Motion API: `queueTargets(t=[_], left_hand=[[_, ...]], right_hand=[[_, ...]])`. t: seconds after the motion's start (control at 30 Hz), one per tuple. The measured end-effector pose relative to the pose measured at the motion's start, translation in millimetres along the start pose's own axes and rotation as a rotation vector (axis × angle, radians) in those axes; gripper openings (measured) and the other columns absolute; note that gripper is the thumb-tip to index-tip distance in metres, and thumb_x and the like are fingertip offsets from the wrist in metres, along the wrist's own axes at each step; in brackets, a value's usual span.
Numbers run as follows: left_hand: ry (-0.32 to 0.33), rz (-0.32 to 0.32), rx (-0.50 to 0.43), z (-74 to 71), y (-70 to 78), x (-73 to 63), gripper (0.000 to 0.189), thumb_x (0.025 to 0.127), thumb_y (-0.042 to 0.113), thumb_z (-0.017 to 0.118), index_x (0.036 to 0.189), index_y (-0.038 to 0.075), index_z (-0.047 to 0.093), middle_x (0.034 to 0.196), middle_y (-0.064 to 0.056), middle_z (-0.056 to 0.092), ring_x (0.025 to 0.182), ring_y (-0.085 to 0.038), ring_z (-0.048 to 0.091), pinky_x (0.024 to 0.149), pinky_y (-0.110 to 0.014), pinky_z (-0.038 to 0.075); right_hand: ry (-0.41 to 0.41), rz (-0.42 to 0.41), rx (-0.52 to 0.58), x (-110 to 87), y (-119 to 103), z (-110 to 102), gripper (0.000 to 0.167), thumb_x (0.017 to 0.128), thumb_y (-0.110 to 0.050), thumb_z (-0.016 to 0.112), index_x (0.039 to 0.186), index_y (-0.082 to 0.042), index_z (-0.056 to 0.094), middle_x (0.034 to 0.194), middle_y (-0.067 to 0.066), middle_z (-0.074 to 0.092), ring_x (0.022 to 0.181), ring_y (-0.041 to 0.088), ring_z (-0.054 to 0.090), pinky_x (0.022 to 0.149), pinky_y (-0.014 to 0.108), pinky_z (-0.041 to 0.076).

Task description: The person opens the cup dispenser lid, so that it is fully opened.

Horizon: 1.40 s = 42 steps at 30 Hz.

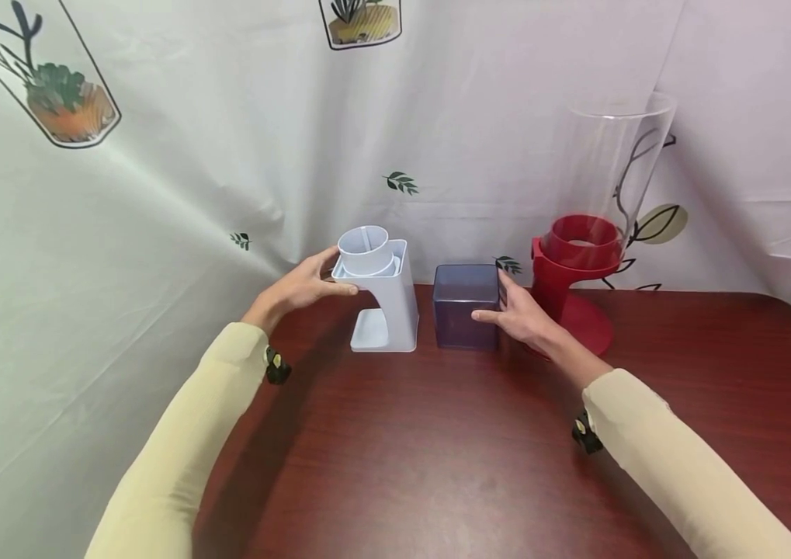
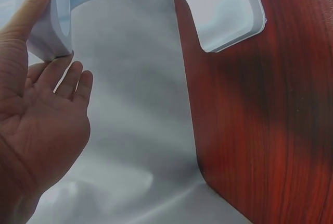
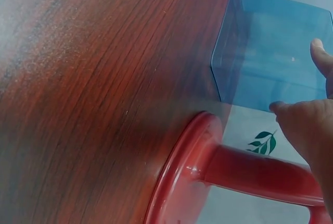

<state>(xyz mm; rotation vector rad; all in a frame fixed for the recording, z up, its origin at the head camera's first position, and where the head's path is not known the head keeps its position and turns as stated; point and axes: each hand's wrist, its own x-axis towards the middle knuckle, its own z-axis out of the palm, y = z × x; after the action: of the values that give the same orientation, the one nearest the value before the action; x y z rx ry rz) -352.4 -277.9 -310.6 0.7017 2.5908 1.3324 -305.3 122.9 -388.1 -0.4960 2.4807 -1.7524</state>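
Note:
My left hand (image 1: 300, 286) grips the overhanging top of a white dispenser stand (image 1: 403, 310), thumb in front and fingers on its far side. A round white cup-like collar (image 1: 365, 260) with a divider sits in the stand's top. In the left wrist view, the stand's flat foot (image 2: 223, 13) shows beyond the left hand (image 2: 44, 125). To the right, my right hand (image 1: 525, 314) holds a translucent blue square container (image 1: 466, 318) by its right side, thumb across the front. The right wrist view shows the container (image 3: 270, 52) with the thumb and a fingertip against it.
A red dispenser stand (image 1: 556, 289) with a tall clear cylinder (image 1: 601, 167) stands just right of the right hand. Behind the brown wooden table (image 1: 395, 450) hangs a white cloth (image 1: 227, 155) printed with plants.

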Motion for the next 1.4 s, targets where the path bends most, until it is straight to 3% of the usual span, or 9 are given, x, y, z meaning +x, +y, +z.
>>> queueTargets(t=[0.2, 0.33, 0.57, 0.93, 1.1, 1.23, 1.4], left_hand=[[0.009, -0.002, 0.052, -2.1, 5.2, 3.5, 0.089, 0.093, 0.011, 0.083, 0.167, 0.012, 0.032, 0.145, -0.014, 0.056, 0.138, -0.031, 0.048, 0.123, -0.050, 0.031], [-0.010, 0.009, 0.037, -1.8, 6.3, 3.8, 0.087, 0.095, 0.007, 0.079, 0.167, 0.011, 0.031, 0.142, -0.016, 0.057, 0.133, -0.030, 0.051, 0.121, -0.048, 0.034], [-0.015, 0.009, 0.020, -0.7, 8.0, 2.3, 0.086, 0.097, 0.008, 0.078, 0.167, 0.009, 0.029, 0.144, -0.018, 0.056, 0.135, -0.031, 0.052, 0.121, -0.048, 0.036], [0.023, 0.051, 0.053, 6.9, 9.2, -1.5, 0.078, 0.099, 0.008, 0.075, 0.164, 0.005, 0.033, 0.142, -0.018, 0.057, 0.132, -0.031, 0.055, 0.118, -0.049, 0.038], [0.033, 0.052, 0.048, 7.5, 7.0, -5.9, 0.080, 0.101, 0.012, 0.073, 0.167, 0.005, 0.028, 0.156, -0.018, 0.050, 0.144, -0.032, 0.048, 0.123, -0.048, 0.034], [0.052, 0.014, 0.042, 2.9, 5.1, -14.0, 0.082, 0.103, 0.016, 0.071, 0.168, 0.004, 0.023, 0.168, -0.018, 0.037, 0.154, -0.033, 0.037, 0.125, -0.050, 0.029], [0.077, 0.000, 0.005, -9.4, 7.9, -24.7, 0.081, 0.104, 0.016, 0.068, 0.168, 0.003, 0.021, 0.169, -0.016, 0.037, 0.156, -0.033, 0.034, 0.126, -0.052, 0.027]], right_hand=[[0.001, 0.019, -0.019, -2.5, -1, -2, 0.104, 0.095, -0.007, 0.081, 0.170, -0.005, 0.009, 0.166, 0.023, 0.036, 0.154, 0.036, 0.035, 0.123, 0.049, 0.032], [0.007, 0.007, -0.003, -3.7, -2, -1, 0.105, 0.094, -0.007, 0.082, 0.170, -0.005, 0.010, 0.165, 0.024, 0.036, 0.155, 0.036, 0.034, 0.123, 0.050, 0.032], [0.049, 0.086, -0.073, -11.9, -9, 1, 0.114, 0.094, -0.021, 0.084, 0.170, -0.003, 0.001, 0.175, 0.021, 0.016, 0.161, 0.037, 0.017, 0.124, 0.052, 0.027], [0.082, 0.076, -0.066, -13.1, -15, 2, 0.105, 0.098, -0.013, 0.078, 0.169, 0.000, 0.002, 0.175, 0.022, 0.014, 0.161, 0.036, 0.017, 0.125, 0.049, 0.026], [0.108, 0.045, -0.089, -13.6, -12, 4, 0.100, 0.098, -0.011, 0.078, 0.169, 0.001, 0.008, 0.173, 0.024, 0.020, 0.160, 0.035, 0.020, 0.125, 0.048, 0.027], [0.119, 0.029, -0.090, -16.3, -13, 5, 0.099, 0.096, -0.012, 0.080, 0.168, 0.002, 0.013, 0.171, 0.024, 0.025, 0.160, 0.035, 0.023, 0.124, 0.047, 0.028], [0.096, 0.041, -0.108, -25.9, -22, 0, 0.104, 0.095, -0.021, 0.082, 0.169, 0.001, 0.011, 0.173, 0.024, 0.021, 0.159, 0.038, 0.023, 0.124, 0.051, 0.030]])
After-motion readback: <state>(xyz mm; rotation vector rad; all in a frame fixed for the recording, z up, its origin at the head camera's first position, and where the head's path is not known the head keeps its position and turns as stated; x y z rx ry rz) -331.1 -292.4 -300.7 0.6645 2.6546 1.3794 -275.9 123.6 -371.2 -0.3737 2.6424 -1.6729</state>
